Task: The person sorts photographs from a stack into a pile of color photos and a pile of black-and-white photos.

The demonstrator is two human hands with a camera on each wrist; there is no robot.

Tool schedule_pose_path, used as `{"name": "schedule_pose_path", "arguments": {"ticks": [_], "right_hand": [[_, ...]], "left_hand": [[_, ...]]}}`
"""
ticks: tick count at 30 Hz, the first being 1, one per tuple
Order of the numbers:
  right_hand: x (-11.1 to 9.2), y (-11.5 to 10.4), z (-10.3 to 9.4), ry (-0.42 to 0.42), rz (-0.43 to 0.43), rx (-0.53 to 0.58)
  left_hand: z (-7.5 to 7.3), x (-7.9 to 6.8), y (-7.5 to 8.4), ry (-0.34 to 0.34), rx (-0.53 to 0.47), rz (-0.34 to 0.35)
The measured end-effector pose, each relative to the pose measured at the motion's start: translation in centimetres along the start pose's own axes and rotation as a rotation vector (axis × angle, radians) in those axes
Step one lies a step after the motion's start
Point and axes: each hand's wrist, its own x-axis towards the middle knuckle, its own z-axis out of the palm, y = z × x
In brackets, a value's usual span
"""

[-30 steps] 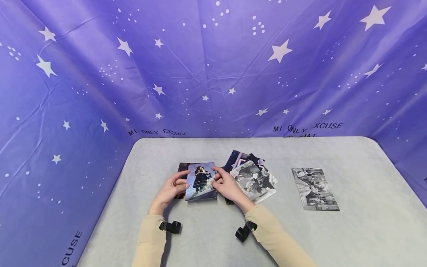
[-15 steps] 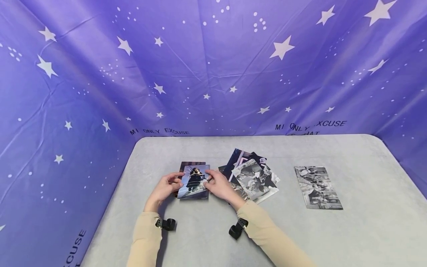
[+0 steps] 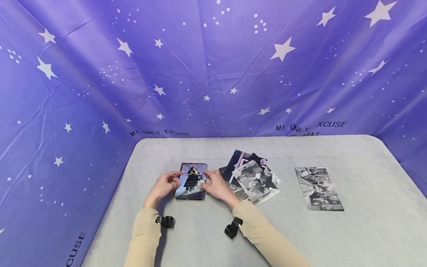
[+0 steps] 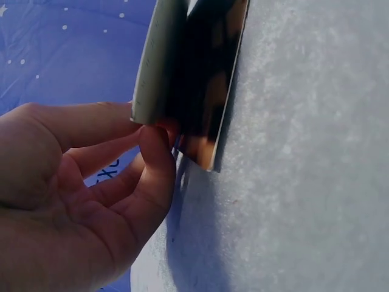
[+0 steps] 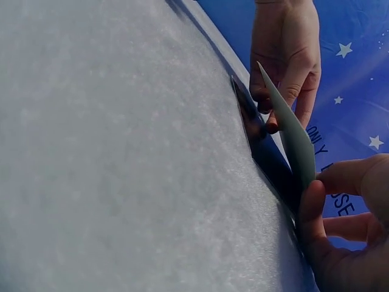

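Note:
A photo print (image 3: 190, 183) of two figures in dark clothes at a ship's rail is held by both hands just over a darker photo (image 4: 211, 115), which lies on the table. My left hand (image 3: 165, 185) pinches its left edge between thumb and fingers. At the opposite edge, my right hand (image 3: 216, 184) pinches it the same way. From the right wrist view, the pale back of the held print (image 5: 293, 137) shows, tilted and apart from the dark photo along one side. Most of the dark photo is hidden from the head view.
Right of my right hand lies a loose, overlapping pile of photos (image 3: 253, 180), a black-and-white one on top. Farther right, a single black-and-white photo (image 3: 319, 189) lies on the grey table (image 3: 367, 230). A purple star-printed curtain (image 3: 207, 66) surrounds the table's back and sides.
Both hands have moved left with the photo print, bringing it nearly in line over the dark photo. The pile and the single photo on the right have stayed in place.

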Motion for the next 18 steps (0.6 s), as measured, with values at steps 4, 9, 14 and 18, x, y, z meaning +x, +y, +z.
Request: {"name": "schedule_pose_path", "arguments": {"ticks": [4, 9, 14, 18], "right_hand": [[0.06, -0.29, 0.08, -0.003, 0.01, 0.0], [0.03, -0.44, 0.01, -0.023, 0.03, 0.001], [0.04, -0.46, -0.1, -0.038, 0.04, -0.021], [0.02, -0.49, -0.22, -0.049, 0.061, -0.024]], "left_hand": [[0.06, 0.11, -0.06, 0.03, 0.045, 0.007], [0.21, 0.52, -0.45, 0.057, 0.09, 0.008], [0.33, 0.78, -0.55, 0.062, 0.152, 0.014], [0.42, 0.84, -0.58, 0.061, 0.167, 0.005]]}}
